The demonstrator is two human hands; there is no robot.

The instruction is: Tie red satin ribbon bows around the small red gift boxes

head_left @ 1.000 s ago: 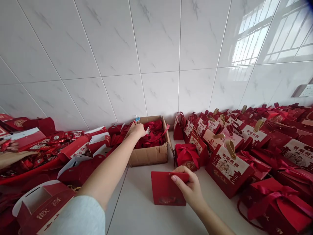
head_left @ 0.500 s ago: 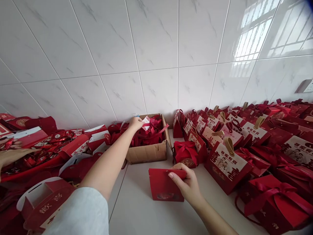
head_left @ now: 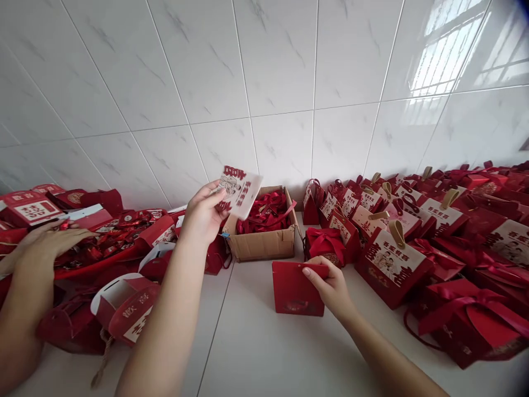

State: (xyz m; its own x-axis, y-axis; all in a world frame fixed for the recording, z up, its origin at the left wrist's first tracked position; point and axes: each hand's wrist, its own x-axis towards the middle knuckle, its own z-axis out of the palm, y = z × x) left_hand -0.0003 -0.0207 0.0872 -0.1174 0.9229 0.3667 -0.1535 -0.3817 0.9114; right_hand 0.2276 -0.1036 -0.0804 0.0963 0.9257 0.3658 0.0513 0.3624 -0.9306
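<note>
My left hand [head_left: 204, 212] is raised left of an open cardboard box [head_left: 264, 245]. Its thumb and fingers pinch a pale printed card [head_left: 243, 193] with red characters and a line drawing of figures. Red ribbons [head_left: 268, 212] lie heaped inside the cardboard box. Over the white surface, my right hand [head_left: 330, 284] grips the top edge of a red gift box [head_left: 295, 289], thumb on the near side. Its plain red face is toward me. Behind that hand stands a small red box with a ribbon bow [head_left: 325, 242].
Rows of finished-looking red gift boxes [head_left: 388, 264] fill the right side. At left, a co-worker's hands [head_left: 53, 240] are over a red tray of wrapped sweets [head_left: 109, 240]. Unclosed red boxes [head_left: 128, 306] lie nearer me. A tiled wall [head_left: 281, 66] stands behind.
My left hand has come up and left out of the cardboard box area with the card. My right hand keeps its grip on the red gift box. The view has shifted left.
</note>
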